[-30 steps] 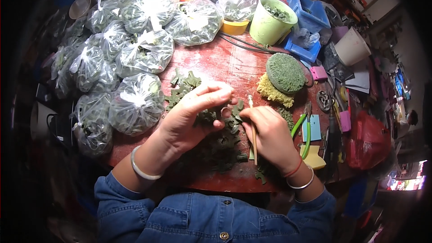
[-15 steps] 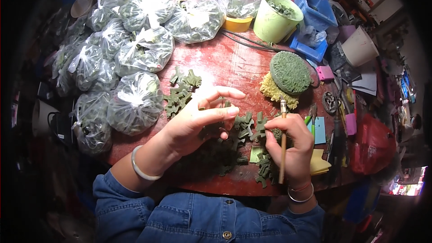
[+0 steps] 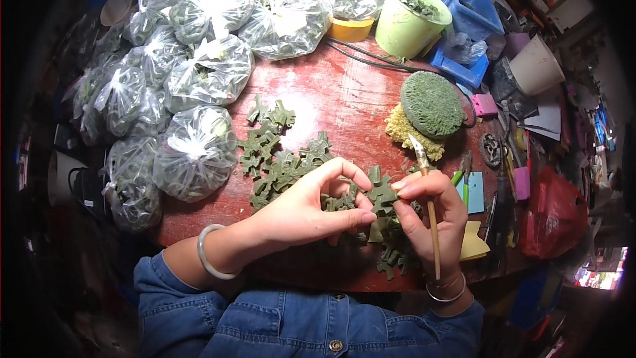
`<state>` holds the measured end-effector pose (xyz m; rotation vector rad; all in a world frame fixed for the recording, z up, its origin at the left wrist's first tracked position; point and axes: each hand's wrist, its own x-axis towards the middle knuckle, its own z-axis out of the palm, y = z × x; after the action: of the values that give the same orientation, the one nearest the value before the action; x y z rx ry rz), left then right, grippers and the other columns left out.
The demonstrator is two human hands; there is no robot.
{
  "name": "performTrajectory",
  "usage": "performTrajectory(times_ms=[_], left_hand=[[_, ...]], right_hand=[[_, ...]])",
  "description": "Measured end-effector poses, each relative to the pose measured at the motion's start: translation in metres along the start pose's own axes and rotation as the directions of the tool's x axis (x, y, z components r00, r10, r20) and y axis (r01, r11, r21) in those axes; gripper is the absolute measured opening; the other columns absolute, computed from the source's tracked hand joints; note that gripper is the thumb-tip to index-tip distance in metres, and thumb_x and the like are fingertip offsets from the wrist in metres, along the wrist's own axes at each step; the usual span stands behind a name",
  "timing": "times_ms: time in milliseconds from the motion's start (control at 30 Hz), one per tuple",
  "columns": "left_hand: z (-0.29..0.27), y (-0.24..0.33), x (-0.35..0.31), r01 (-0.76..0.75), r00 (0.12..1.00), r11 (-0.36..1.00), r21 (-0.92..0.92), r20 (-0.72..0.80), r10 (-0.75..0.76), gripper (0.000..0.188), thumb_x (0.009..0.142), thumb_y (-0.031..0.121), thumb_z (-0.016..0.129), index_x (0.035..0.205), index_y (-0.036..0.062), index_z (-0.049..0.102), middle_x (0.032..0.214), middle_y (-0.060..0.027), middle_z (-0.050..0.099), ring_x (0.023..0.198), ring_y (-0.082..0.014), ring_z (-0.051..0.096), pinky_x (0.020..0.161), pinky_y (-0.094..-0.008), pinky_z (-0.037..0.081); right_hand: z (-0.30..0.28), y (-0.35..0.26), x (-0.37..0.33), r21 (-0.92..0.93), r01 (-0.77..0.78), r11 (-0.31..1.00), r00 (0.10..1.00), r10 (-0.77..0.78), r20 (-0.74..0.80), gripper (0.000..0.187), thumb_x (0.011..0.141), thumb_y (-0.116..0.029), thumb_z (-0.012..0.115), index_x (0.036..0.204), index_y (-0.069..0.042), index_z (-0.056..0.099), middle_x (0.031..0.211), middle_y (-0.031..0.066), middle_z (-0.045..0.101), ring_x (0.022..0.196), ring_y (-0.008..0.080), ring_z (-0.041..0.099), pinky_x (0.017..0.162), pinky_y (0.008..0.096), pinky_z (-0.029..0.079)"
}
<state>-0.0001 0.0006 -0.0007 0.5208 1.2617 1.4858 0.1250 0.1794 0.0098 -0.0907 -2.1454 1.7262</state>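
Observation:
My right hand (image 3: 437,215) is closed around a craft knife (image 3: 434,238) with a slim wooden handle, its silver blade pointing up and away. Between that hand's thumb and forefinger sits a small dark green branched piece (image 3: 380,192). My left hand (image 3: 318,202) comes in from the other side, thumb and forefinger apart on either side of a gap, tips close to the piece; whether they touch it I cannot tell. Many similar green pieces (image 3: 268,142) lie heaped on the red table beyond and under my left hand, and more (image 3: 392,252) lie beside my right palm.
Knotted clear bags (image 3: 195,152) of green pieces crowd the left and back. A round green textured pad (image 3: 432,105) rests on a yellow sponge-like lump (image 3: 401,131). A pale green bucket (image 3: 407,30), blue trays (image 3: 457,69) and a red bag (image 3: 553,215) line the right side.
My left hand has moved right and slightly down, its fingertips now close to the piece in my right hand. The knife's tilt has shifted, with its tip leaning further left.

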Motion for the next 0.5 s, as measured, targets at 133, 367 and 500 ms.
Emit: performTrajectory(times_ms=[133, 367, 500], left_hand=[[0.000, -0.001, -0.003, -0.032, 0.996, 0.990, -0.140, -0.091, 0.019, 0.039, 0.087, 0.004, 0.072, 0.118, 0.0073, 0.047, 0.093, -0.0017, 0.064, 0.071, -0.0059, 0.059, 0.053, -0.0190, 0.044], [0.003, 0.005, -0.004, 0.071, 0.997, 0.993, -0.096, 0.030, -0.068, 0.053, 0.085, 0.004, 0.074, 0.128, 0.0081, 0.044, 0.090, 0.0000, 0.063, 0.063, -0.0037, 0.055, 0.050, -0.0176, 0.041], [0.004, 0.002, -0.005, 0.031, 0.999, 0.994, 0.106, 0.021, -0.034, 0.053, 0.084, 0.004, 0.075, 0.128, 0.0071, 0.046, 0.091, 0.0013, 0.063, 0.071, -0.0035, 0.056, 0.056, -0.0184, 0.045]], right_hand=[[0.006, -0.003, 0.003, -0.226, 0.030, 0.974, 0.998, -0.043, -0.052, 0.018, 0.083, 0.008, 0.064, 0.098, 0.000, 0.062, 0.094, 0.0107, 0.063, 0.083, 0.0166, 0.064, 0.075, 0.0264, 0.051], [0.006, -0.005, 0.004, 0.104, -0.339, 0.935, 0.936, 0.346, -0.057, 0.020, 0.092, 0.001, 0.062, 0.112, 0.001, 0.060, 0.097, 0.0070, 0.067, 0.084, 0.0109, 0.065, 0.074, 0.0238, 0.053], [0.002, -0.005, 0.004, 0.163, -0.366, 0.916, 0.925, 0.377, -0.047, 0.019, 0.091, 0.002, 0.064, 0.110, 0.002, 0.059, 0.095, 0.0062, 0.067, 0.084, 0.0110, 0.066, 0.076, 0.0245, 0.055]])
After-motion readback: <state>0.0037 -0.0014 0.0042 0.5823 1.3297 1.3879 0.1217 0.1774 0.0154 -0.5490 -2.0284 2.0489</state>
